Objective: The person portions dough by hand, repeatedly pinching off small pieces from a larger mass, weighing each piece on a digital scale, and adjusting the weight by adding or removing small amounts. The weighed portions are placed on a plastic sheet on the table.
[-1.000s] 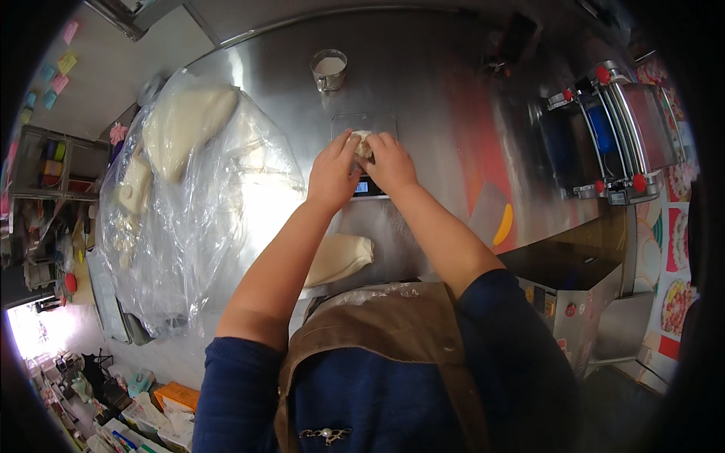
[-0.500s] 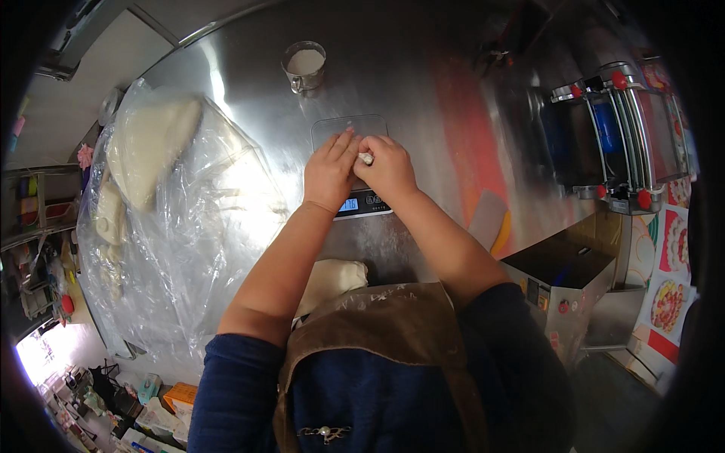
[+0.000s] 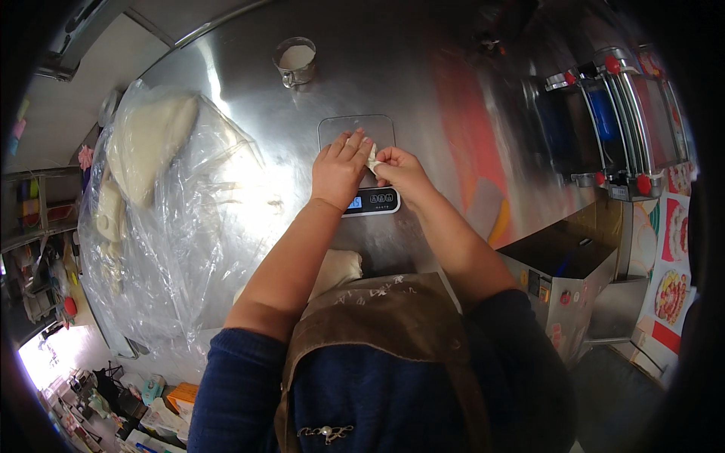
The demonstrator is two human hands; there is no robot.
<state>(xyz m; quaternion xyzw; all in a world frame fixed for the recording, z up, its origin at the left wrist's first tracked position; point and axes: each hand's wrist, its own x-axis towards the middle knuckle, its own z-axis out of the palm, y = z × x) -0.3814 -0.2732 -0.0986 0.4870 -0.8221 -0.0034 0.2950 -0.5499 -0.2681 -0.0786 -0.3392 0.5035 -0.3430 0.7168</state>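
A kitchen scale (image 3: 386, 199) with a clear plate and lit display lies on the steel worktop in front of me. My left hand (image 3: 337, 172) rests over its plate, palm down, fingers stretched out; what is beneath the palm is hidden. Beside those fingertips, my right hand (image 3: 402, 172) pinches a small pale piece of dough (image 3: 372, 159) between thumb and fingers. A larger lump of dough (image 3: 341, 269) sits at the near edge against my apron, partly behind my left forearm.
At the left, large dough pieces (image 3: 155, 151) lie under a clear plastic sheet (image 3: 204, 264). A metal cup (image 3: 297, 74) of white flour stands beyond the scale. To the right are a roller machine (image 3: 623, 124) and an open steel box (image 3: 563, 283).
My right hand has drawn away to the right from my left hand, exposing more of the pinched dough. The display reading has changed.
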